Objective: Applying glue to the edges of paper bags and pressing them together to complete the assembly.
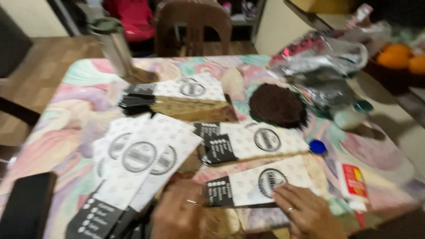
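At the bottom of the frame the right hand [305,212] lies flat, fingers spread, on a paper sleeve [256,183] on the table [79,88], the left hand [177,217] loosely open beside it; the sleeve looks light, thin, easily creased, best pinched at an edge.

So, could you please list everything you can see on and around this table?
paper sleeves: several, white with black ends, across the table
table: one, pastel swirl cover
dark round stack: one, brown, right of centre
bottle: one, clear, far left
blue cap: one, right
glue tube: one, white and red, right edge
black slab: one, near left
chair: one, brown, far side
left hand: flat by sleeves
right hand: ringed, on nearest sleeve
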